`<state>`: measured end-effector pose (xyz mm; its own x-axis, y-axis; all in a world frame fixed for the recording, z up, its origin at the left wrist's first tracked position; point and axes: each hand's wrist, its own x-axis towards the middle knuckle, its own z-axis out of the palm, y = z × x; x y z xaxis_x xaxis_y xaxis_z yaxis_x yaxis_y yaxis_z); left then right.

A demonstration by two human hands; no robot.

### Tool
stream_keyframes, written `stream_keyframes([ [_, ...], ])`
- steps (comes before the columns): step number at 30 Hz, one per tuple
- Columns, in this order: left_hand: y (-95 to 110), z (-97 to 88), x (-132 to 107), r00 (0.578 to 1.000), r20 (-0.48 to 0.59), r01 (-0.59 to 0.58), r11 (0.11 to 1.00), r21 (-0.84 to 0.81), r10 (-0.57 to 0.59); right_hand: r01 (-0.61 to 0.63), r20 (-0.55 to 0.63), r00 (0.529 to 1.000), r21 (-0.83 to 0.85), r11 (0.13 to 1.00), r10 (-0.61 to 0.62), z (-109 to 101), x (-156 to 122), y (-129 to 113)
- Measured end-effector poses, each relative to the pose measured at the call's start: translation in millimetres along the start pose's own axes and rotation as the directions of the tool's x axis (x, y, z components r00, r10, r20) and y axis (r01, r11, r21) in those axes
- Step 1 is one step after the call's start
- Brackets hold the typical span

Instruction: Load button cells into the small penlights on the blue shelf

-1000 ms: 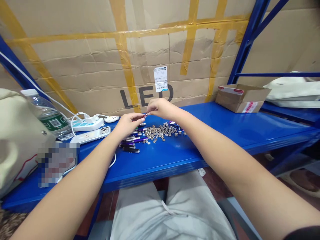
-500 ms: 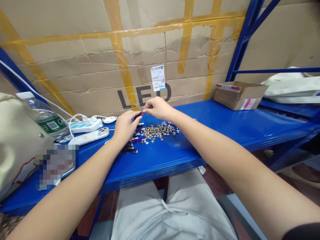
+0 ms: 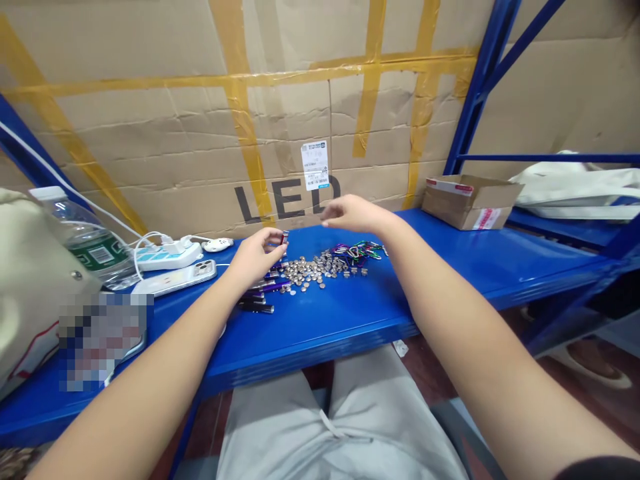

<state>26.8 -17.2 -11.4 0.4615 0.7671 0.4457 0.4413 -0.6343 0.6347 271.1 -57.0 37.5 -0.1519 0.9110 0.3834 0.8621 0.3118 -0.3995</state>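
Observation:
My left hand [image 3: 261,255] is closed around a slim red metal tube [image 3: 285,239], most of it hidden by the fingers. Below that hand, purple and black metal tubes [image 3: 259,308] lie side by side on the blue shelf. Right of them spreads a pile of silvery button cells [image 3: 305,270], with small shiny metal caps [image 3: 355,272] at its right edge. My right hand [image 3: 353,212] hovers above the shelf, fingers curved and apart, with nothing seen between them. Beneath it lie coloured carabiner clips [image 3: 357,250], partly behind the wrist.
A power strip [image 3: 170,255] with white cables, a phone [image 3: 175,279], a water bottle [image 3: 90,233] and a cloth bag [image 3: 40,287] stand at left. An open cardboard box [image 3: 470,202] sits at the right back. A large taped carton [image 3: 285,120] closes off the rear.
My right hand has left the red tube and moved right, above the clips. My left hand keeps the tube near the same spot. The view has shifted slightly.

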Motion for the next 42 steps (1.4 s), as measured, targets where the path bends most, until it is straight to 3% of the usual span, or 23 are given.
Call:
stream_keyframes([
  [4, -0.6, 1.5, -0.8, 0.999, 0.033, -0.009, 0.994, -0.107, 0.013, -0.073, 0.225, 0.968, -0.165, 0.984, 0.109, -5.9, -8.4, 24.5],
  [8, 0.9, 2.5, -1.9, 0.998, 0.056, -0.010, 0.993, -0.114, 0.016, -0.091, 0.340, 0.927, -0.209, 0.974, 0.160, 2.0, -8.8, 26.9],
  [14, 0.8, 1.3, -2.5, 0.998, 0.065, -0.012, 0.997, -0.076, 0.017, -0.152, 0.368, 0.889, -0.324, 0.934, 0.273, -2.4, -13.5, 25.0],
  [20, 13.4, -0.4, -5.4, 0.996, 0.090, -0.007, 0.999, -0.041, 0.011, -0.215, 0.422, 0.810, -0.433, 0.875, 0.408, -15.2, -21.5, 29.4],
  [26, 12.9, -4.7, -5.5, 0.996, 0.083, -0.020, 0.999, -0.028, 0.023, -0.172, 0.457, 0.774, -0.513, 0.841, 0.438, -9.4, -18.5, 21.8],
  [32, 11.1, -5.1, -6.4, 0.996, 0.083, -0.026, 0.999, -0.047, 0.030, -0.177, 0.469, 0.766, -0.504, 0.845, 0.440, -8.2, -19.0, 22.2],
  [38, 8.1, 2.0, -3.6, 0.993, 0.121, 0.022, 0.995, -0.100, -0.010, -0.229, 0.365, 0.836, -0.448, 0.864, 0.410, -21.0, -22.5, 22.9],
  [42, 7.7, 1.9, -2.6, 0.995, 0.102, 0.014, 0.999, 0.031, -0.017, -0.254, 0.348, 0.849, -0.391, 0.885, 0.398, -26.5, -24.7, 22.9],
])
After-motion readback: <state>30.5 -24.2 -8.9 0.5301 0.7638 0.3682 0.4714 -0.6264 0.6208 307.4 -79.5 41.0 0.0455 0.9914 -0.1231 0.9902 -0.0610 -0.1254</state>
